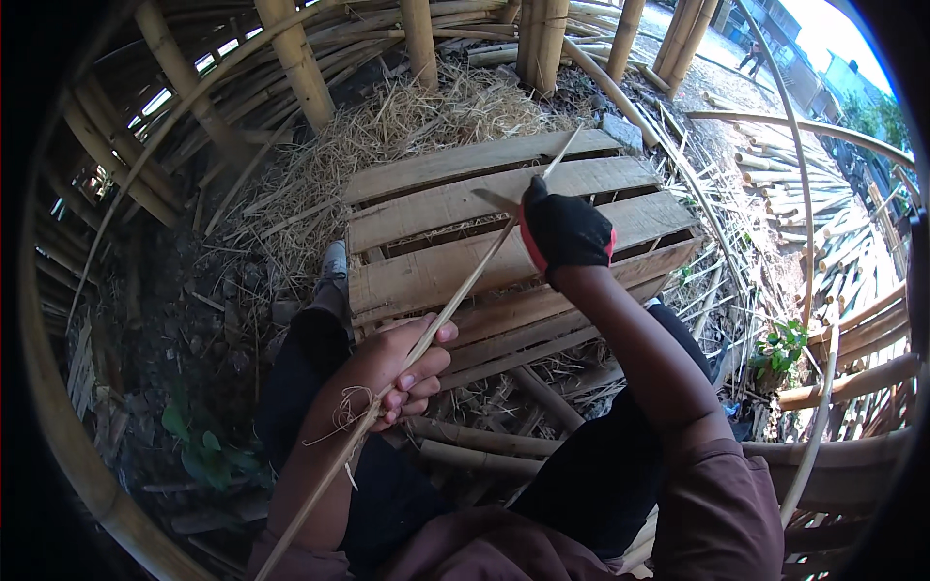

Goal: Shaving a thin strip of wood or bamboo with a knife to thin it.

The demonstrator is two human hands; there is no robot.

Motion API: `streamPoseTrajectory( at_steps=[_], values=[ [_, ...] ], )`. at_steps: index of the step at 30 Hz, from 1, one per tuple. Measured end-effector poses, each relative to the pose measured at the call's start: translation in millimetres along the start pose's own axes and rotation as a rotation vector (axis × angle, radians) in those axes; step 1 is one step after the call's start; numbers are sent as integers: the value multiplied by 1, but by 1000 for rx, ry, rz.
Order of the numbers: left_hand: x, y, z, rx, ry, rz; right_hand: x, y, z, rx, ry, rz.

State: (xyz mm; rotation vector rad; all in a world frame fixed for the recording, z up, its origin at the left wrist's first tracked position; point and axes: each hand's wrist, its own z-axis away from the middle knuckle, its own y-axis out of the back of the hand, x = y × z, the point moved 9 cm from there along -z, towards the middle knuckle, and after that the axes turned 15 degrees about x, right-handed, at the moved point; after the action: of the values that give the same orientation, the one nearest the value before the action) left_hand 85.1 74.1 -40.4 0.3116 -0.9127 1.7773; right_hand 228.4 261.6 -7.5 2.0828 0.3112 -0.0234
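A long, thin bamboo strip [463,288] runs slantwise from the lower left, over a slatted wooden crate [417,279], to the crate's far side. My bare left hand [412,373] is closed around the strip near the crate's front left corner. A fine curled shaving [354,407] hangs by the strip just below that hand. Over the crate, my right hand [567,232], in a black and red glove, grips a knife [496,201]. Its blade points left and crosses the strip; its handle is hidden in the fist. Whether the glove also holds the strip, I cannot tell.
Dry shavings [417,126] lie heaped beyond the crate. Upright bamboo poles [295,63] stand at the back and left. Cut bamboo lengths [843,232] are piled at the right, near a bent pole [799,174]. My legs flank the crate. A distant person [752,58] shows at the upper right.
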Motion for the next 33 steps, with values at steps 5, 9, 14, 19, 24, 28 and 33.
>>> streamPoseTrajectory(
  at_steps=[5, 9, 14, 19, 24, 28, 33],
  values=[
    [-2, -2, 4, 56, -15, -67, 7, 9, -5, -29, -28, 22],
    [1, 10, 10, 74, -59, -138, 3, 10, 4, 126, 3, 36],
    [-3, 13, 4, 78, -60, -101, 22, -4, -9, -4, -217, -99],
    [-3, 12, 6, 106, -64, -191, 13, -5, -2, -87, -156, -71],
    [1, 11, 5, 94, -63, -133, -3, -4, 1, -112, -133, -100],
    [1, 4, 6, 58, -49, -83, 27, 6, -16, -100, -164, -64],
    [3, 11, 11, 125, -75, -130, -26, 17, 20, -161, -42, -131]
  ],
)
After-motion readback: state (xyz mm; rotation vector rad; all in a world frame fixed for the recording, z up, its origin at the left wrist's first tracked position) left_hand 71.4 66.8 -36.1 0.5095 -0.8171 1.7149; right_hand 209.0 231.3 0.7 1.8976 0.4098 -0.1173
